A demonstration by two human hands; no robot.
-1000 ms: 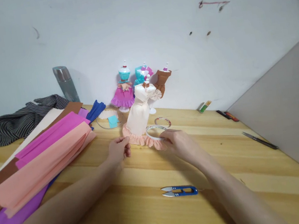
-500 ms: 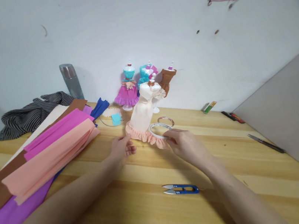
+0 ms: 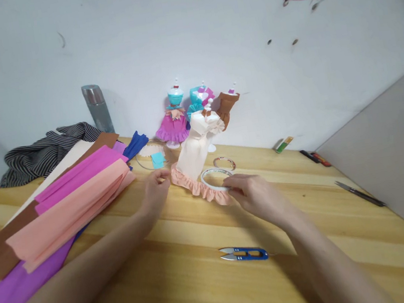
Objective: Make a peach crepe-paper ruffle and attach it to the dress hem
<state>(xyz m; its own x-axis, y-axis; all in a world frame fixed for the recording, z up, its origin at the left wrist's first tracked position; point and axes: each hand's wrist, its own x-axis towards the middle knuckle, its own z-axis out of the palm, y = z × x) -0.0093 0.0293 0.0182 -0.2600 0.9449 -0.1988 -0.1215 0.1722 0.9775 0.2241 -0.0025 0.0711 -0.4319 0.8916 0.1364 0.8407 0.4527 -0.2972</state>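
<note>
A small dress form in a cream crepe-paper dress [image 3: 192, 148] leans over the table, with a gathered peach ruffle [image 3: 200, 188] along its hem. My right hand [image 3: 255, 191] pinches a thin white roll of tape [image 3: 207, 185] by its near edge, holding it in front of the ruffle's right part. Just left of the ruffle's other end is my left hand [image 3: 156, 191], its thumb and fingers curled together. Whether anything lies between those fingertips is too small to tell. Blue thread snips [image 3: 245, 254] lie on the table nearer to me.
Crepe-paper sheets [image 3: 70, 214] cover the left side, by a striped cloth [image 3: 48, 149] and a bottle [image 3: 97, 109]. Dressed forms [image 3: 173, 125] stand against the wall. Another tape ring [image 3: 224, 162] lies behind the roll; scissors [image 3: 360, 193] rest at the right edge.
My left hand has drawn back slightly to the left from the ruffle's end, and its fingers have curled in. The right hand still holds the tape roll in nearly the same place.
</note>
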